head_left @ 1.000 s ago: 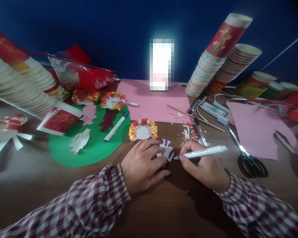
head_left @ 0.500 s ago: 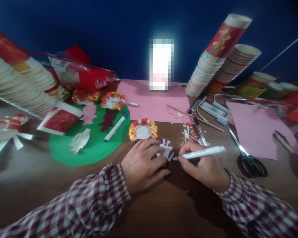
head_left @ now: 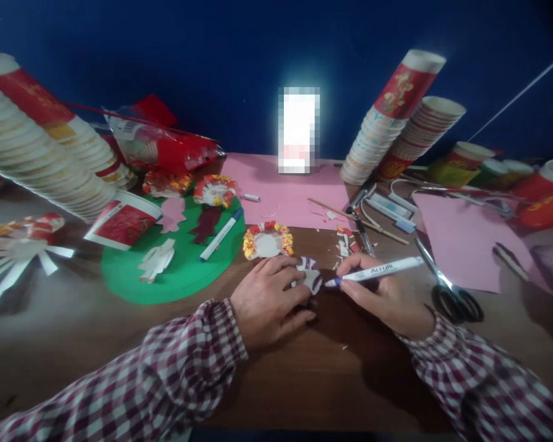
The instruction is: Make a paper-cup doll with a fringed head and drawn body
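Where the cutout [head_left: 309, 282] lies: flat on the table [head_left: 276, 387], partly under the left hand [head_left: 271, 301], just left of the tip of the pen [head_left: 380, 271].
Left hand: palm down, uncurled, fingers pressing the cutout (nothing pinched); the nearer of the two.
Right hand [head_left: 382, 301]: grasping the pen near its tip; whether ink meets paper, I cannot tell.
Pen: smooth white barrel, long axis slanting from the cutout's right edge up and rightward.
Cutout: pale paper, curvy outline, purple edging.
Table: brown wood grain.
Ring [head_left: 268, 245]: crumpled red-and-yellow paper around a pale disc.
Scissors [head_left: 446, 285]: shiny blades, black loops.
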### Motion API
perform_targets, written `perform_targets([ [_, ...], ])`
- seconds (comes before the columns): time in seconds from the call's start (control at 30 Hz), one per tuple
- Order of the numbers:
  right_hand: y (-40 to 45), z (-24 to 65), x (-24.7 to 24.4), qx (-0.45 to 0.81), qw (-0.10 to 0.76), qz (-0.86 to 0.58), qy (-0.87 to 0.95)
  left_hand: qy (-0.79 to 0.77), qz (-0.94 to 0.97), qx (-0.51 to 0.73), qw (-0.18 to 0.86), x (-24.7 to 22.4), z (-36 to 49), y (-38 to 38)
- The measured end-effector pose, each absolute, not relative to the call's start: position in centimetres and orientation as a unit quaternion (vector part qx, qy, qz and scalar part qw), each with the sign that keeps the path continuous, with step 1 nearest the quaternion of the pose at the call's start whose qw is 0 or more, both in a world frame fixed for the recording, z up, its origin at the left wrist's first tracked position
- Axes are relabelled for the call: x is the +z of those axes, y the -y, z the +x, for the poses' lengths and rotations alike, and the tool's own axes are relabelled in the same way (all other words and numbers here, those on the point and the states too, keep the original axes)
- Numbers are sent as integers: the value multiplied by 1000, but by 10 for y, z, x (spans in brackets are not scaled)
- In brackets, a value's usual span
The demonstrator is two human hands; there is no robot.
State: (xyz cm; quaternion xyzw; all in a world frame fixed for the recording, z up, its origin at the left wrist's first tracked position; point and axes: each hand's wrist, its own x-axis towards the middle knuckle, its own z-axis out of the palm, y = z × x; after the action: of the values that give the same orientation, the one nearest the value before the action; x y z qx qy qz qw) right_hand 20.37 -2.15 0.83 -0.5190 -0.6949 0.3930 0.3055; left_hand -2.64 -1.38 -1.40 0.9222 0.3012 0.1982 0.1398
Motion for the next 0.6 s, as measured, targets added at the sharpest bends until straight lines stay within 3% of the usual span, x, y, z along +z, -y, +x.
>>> perform_targets([
  [0.27, 42, 198, 1, 325, 340, -583, 662, -292, 921, 203, 159, -15, -29, 11],
  [0.6, 50, 191, -4, 254, 307, -537, 743, -284, 920, 208, 172, -14, -30, 9],
])
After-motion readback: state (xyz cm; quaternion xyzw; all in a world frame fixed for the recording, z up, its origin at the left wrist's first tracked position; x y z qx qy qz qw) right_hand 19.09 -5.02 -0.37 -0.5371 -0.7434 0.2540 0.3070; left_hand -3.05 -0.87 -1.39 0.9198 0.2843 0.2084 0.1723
